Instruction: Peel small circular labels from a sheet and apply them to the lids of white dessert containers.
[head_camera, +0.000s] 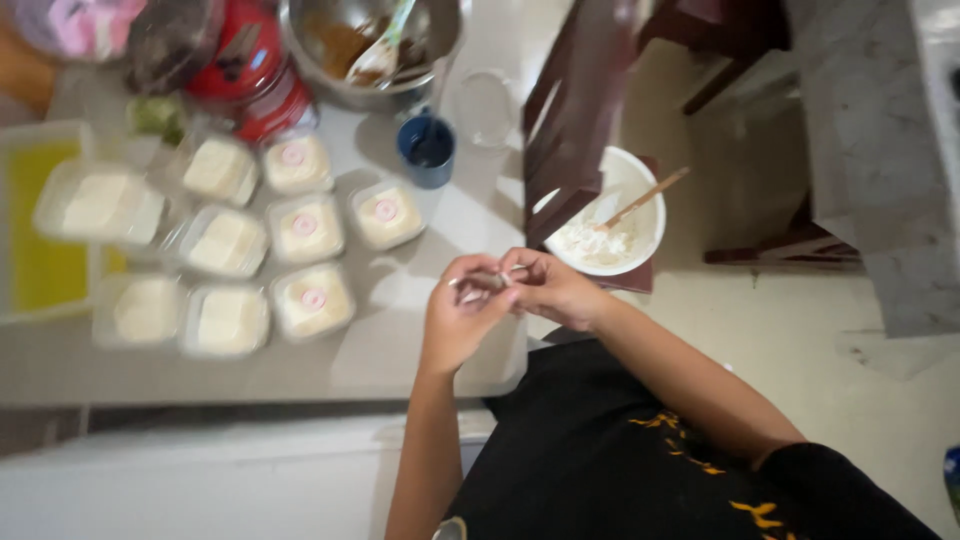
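Both hands meet above the near right edge of the bench (420, 375). The left hand (458, 315) and right hand (548, 288) pinch together on a small pale strip (490, 281) held between their fingertips; its kind is too blurred to tell. Left of them lie lidded plastic tubs (312, 298) of pale food. Far right, a white bowl (640, 200) holds a wooden stick (645, 198).

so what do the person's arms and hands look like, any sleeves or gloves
Both arms are bare to above the elbow. No gloves on the left hand or right hand, and no watch or rings show. The black shirt has yellow markings.
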